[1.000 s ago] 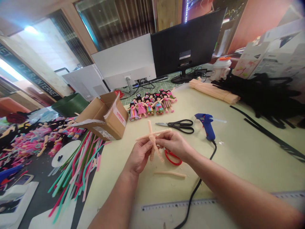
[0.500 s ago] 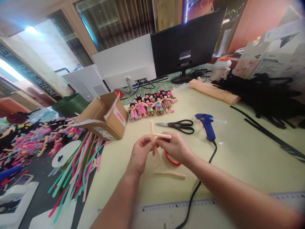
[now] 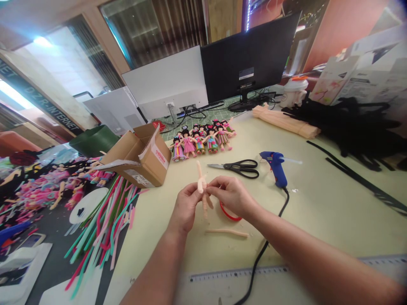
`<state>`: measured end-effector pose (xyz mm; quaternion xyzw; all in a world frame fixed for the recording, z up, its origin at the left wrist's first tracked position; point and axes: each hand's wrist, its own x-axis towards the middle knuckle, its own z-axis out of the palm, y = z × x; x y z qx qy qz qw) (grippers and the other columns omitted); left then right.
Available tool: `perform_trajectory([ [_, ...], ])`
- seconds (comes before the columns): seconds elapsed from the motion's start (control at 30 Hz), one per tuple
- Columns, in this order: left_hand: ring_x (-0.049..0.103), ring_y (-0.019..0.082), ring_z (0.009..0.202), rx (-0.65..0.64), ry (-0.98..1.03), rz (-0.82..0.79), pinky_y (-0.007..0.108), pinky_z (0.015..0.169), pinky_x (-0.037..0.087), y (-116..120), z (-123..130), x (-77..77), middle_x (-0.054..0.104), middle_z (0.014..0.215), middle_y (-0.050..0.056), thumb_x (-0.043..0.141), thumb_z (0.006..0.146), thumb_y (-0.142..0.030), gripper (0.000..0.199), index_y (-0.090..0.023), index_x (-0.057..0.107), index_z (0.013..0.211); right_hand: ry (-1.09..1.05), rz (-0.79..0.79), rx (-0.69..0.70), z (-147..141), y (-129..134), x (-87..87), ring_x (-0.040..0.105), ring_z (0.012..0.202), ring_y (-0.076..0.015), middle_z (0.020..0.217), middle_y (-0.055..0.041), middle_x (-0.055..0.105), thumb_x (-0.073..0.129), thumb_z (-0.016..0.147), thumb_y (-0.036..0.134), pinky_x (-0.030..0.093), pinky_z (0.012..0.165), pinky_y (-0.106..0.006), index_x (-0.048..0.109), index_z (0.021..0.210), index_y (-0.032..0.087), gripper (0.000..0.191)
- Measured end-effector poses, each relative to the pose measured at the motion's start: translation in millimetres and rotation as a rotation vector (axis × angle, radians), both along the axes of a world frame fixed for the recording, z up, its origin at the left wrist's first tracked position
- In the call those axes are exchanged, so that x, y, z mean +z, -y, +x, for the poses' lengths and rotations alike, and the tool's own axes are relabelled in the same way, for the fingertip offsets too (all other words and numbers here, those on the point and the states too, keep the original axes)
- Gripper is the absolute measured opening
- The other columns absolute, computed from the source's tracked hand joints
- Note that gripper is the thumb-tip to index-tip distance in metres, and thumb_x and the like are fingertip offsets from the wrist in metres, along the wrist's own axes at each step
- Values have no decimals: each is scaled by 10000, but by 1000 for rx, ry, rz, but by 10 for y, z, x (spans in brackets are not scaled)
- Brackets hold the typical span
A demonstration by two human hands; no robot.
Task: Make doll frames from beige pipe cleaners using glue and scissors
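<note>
Between my hands is a small figure bent from peach pipe cleaners (image 3: 201, 184), with one end pointing up and leg-like ends hanging below. My left hand (image 3: 187, 205) pinches it from the left with thumb and fingers. From the right, the fingertips of my right hand (image 3: 232, 195) are closed on it at its middle. A red ring (image 3: 230, 215) lies partly hidden under my right hand. A loose peach pipe cleaner (image 3: 227, 232) rests on the table just below. Black-handled scissors (image 3: 243, 167) lie beyond my right hand, and a blue glue gun (image 3: 277, 169) stands to their right.
Several finished dolls (image 3: 200, 142) lie beside an open cardboard box (image 3: 149, 159). Coloured pipe cleaners (image 3: 101, 224) are heaped at left. A peach bundle (image 3: 286, 122) and black pipe cleaners (image 3: 349, 131) lie at right. The glue gun's cord (image 3: 262, 254) crosses a ruler (image 3: 238, 273).
The figure has turned in my fingers: its crosswise arms no longer stretch out sideways but point toward me, and its lower ends show more. Both hands stay nearly in place.
</note>
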<state>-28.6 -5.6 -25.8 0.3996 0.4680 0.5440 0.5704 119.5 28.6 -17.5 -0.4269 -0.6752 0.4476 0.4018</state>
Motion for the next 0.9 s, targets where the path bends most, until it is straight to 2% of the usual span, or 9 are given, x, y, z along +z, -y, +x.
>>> perform_trajectory([
  [0.13, 615, 203, 904, -60, 48, 43, 307, 841, 451, 0, 19, 34, 698, 956, 85, 667, 788, -324, 316, -133, 686, 1038, -7, -58, -14, 8, -14, -3, 552, 583, -124, 636, -5, 670, 647, 744, 274, 393, 557, -231, 698, 663, 177, 137],
  [0.23, 621, 216, 921, -145, 97, 66, 318, 846, 453, 0, 32, 66, 694, 1004, 101, 639, 810, -305, 310, -132, 677, 1064, -84, -110, 28, 11, -22, -8, 560, 580, -118, 648, -3, 672, 651, 738, 271, 402, 551, -223, 704, 694, 173, 120],
  [0.4, 628, 213, 878, -122, 32, 48, 325, 815, 466, -12, 10, 50, 696, 1001, 97, 642, 805, -315, 318, -148, 673, 1073, -144, -163, 64, 0, -35, -67, 594, 634, -134, 694, -16, 688, 643, 746, 280, 441, 591, -227, 699, 732, 168, 126],
  [0.5, 619, 209, 860, -112, -46, 35, 318, 780, 473, -17, -3, 28, 689, 1017, 94, 650, 793, -341, 372, -161, 656, 1119, -118, -127, 28, -15, -29, -85, 595, 656, -141, 721, -19, 697, 646, 741, 272, 447, 612, -235, 697, 732, 169, 115],
  [0.7, 594, 191, 844, -16, -123, 60, 299, 764, 461, -5, -27, 1, 683, 984, 90, 696, 756, -324, 352, -147, 669, 1059, 43, 57, -12, -27, 11, -26, 563, 609, -135, 658, 4, 668, 633, 752, 229, 398, 547, -228, 701, 716, 183, 89],
  [0.9, 600, 188, 831, -71, -30, 56, 285, 737, 452, -17, -22, 6, 688, 986, 88, 644, 801, -350, 344, -147, 676, 1076, -18, 170, 39, -20, 1, -41, 624, 741, -156, 796, -9, 706, 598, 793, 174, 446, 683, -249, 722, 780, 204, 128],
])
